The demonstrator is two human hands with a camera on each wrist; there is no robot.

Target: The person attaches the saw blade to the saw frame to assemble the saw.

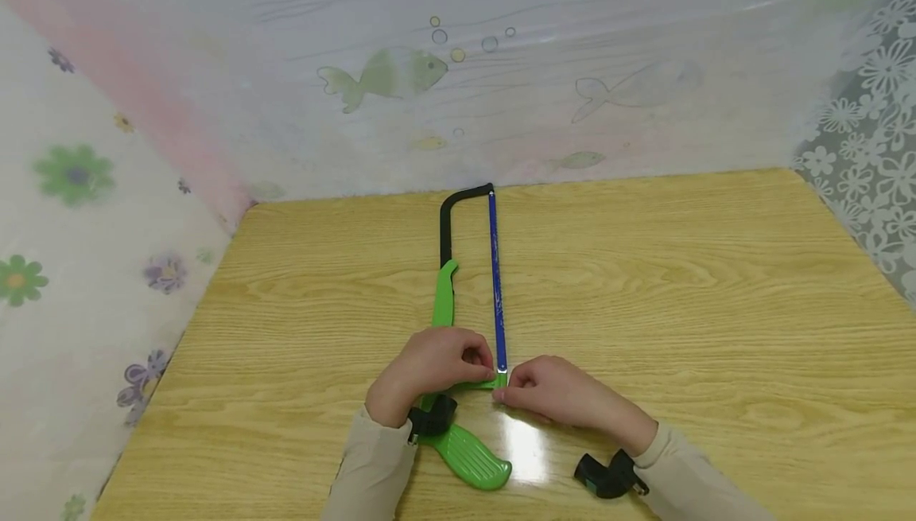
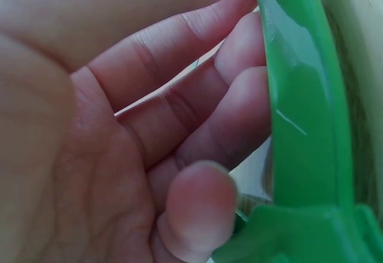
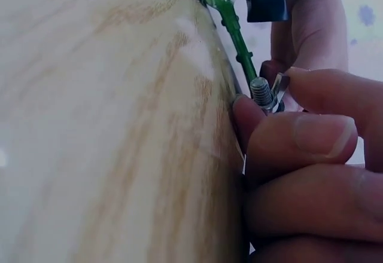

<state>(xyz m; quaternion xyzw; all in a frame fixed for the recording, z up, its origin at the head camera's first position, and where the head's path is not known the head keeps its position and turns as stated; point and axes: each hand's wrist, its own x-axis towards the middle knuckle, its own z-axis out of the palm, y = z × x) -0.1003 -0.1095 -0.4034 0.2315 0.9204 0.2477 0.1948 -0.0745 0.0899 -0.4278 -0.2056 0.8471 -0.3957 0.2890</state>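
Note:
A hacksaw lies on the table with its black front frame (image 1: 446,227) toward the wall and its green handle (image 1: 472,461) near the person. Its blue blade (image 1: 498,290) runs along the right side. My left hand (image 1: 444,358) pinches the green frame at the blade's near end; its other fingers rest along the green arm (image 2: 305,107) in the left wrist view. My right hand (image 1: 561,394) pinches a metal wing nut (image 3: 279,88) on a threaded bolt (image 3: 260,88) at that same end. The wing nut is hidden by fingers in the head view.
The wood-grain table (image 1: 680,290) meets a patterned wall covering (image 1: 501,107) at the back, with a flowered sheet (image 1: 93,211) on the left. Black wrist cameras sit by the left sleeve (image 1: 375,457) and the right sleeve (image 1: 687,473).

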